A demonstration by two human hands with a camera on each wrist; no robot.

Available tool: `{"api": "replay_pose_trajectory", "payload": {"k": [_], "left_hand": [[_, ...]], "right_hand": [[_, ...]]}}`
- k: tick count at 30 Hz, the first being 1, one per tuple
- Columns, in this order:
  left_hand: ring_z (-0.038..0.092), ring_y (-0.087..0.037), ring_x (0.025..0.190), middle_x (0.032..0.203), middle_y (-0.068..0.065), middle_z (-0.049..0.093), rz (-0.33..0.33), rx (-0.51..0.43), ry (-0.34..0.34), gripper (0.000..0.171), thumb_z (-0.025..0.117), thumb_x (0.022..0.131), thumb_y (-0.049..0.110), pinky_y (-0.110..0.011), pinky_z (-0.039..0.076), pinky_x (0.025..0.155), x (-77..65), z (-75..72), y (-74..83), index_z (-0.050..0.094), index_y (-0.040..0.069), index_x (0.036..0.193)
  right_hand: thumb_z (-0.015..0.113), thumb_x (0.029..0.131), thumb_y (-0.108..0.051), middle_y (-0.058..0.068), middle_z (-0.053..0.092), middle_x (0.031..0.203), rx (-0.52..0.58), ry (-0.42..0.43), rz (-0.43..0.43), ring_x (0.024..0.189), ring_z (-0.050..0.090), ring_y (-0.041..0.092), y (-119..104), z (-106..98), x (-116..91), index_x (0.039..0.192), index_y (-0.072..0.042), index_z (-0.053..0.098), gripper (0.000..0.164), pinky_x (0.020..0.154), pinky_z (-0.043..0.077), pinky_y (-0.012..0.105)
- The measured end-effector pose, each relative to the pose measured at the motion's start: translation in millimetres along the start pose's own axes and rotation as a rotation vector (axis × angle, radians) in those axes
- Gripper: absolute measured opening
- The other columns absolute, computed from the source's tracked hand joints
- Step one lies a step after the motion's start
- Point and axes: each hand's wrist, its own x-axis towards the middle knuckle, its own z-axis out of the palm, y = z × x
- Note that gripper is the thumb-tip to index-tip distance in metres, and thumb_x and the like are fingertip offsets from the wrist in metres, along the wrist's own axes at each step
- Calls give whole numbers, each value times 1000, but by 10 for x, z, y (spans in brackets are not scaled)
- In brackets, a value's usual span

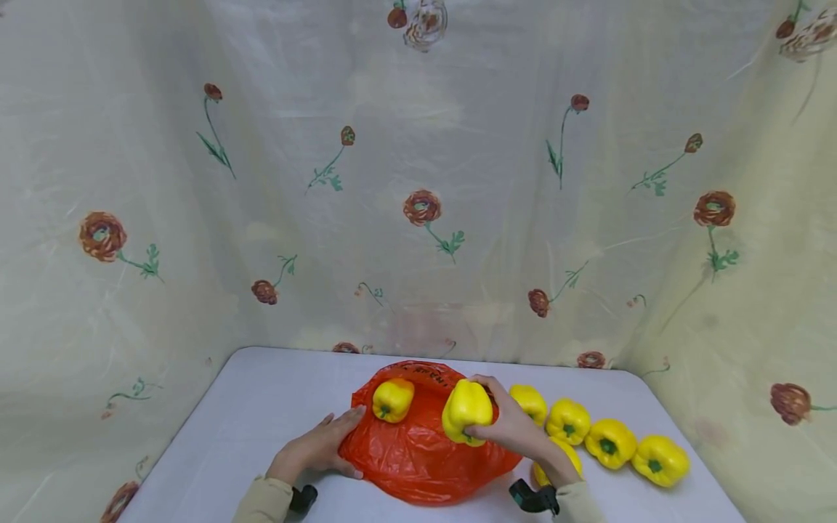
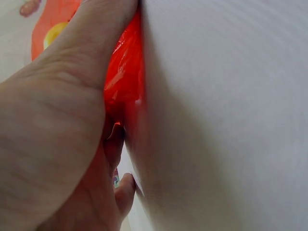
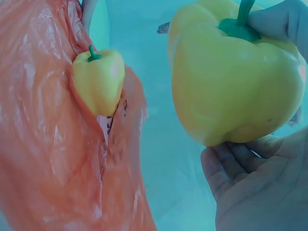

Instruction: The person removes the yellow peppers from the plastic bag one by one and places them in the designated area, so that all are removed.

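Observation:
My right hand (image 1: 506, 418) grips a yellow bell pepper (image 1: 467, 411) above the right part of a red plastic bag (image 1: 418, 457). In the right wrist view the thumb lies by the green stem of this pepper (image 3: 236, 82), and the fingers support its other end. Another yellow bell pepper (image 1: 394, 400) lies at the bag's left side, partly wrapped by red plastic in the right wrist view. My left hand (image 1: 327, 439) rests against the bag's left edge, fingers extended and thumb spread apart. The left wrist view shows the hand low beside the bag (image 2: 127, 67).
On the white table (image 1: 275, 392), several yellow bell peppers (image 1: 611, 442) form a slanting row right of the bag. One more pepper (image 1: 565, 457) sits nearer, partly hidden by my right forearm. A flowered curtain (image 1: 418, 290) surrounds the table's back and sides.

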Motion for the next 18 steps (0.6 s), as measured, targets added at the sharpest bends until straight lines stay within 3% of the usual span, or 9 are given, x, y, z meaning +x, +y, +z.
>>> {"api": "replay_pose_trajectory", "payload": {"k": [18], "left_hand": [[23,-30,147,160,-8,26,-15,-25,-7,109,80,69,52,-59,12,119,11,18,7,25,11,153]], "right_hand": [[81,72,-29,8,48,131,-76,63,124,105,50,23,226,-340,-429,143,-18,32,87,86,47,39]]}}
